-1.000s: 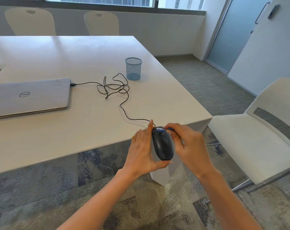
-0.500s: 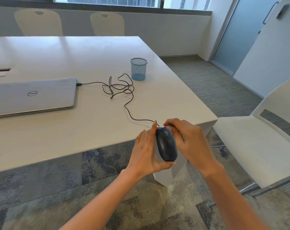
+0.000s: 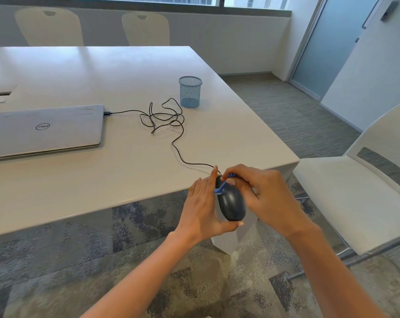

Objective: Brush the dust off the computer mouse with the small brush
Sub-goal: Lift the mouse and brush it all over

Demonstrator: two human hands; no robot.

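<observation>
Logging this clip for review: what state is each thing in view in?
Mouse, held in the air by the table edge.
Brush, tip on the mouse's front end.
Left hand, grips mouse.
Right hand, pinches brush.
Laptop, closed, cable plugged in.
Cable, loosely tangled on the table.
Cup, upright.

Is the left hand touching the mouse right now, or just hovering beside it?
Touching. The head view shows the left hand gripping the mouse: thumb curled under its near end, fingers along its left side.
</observation>
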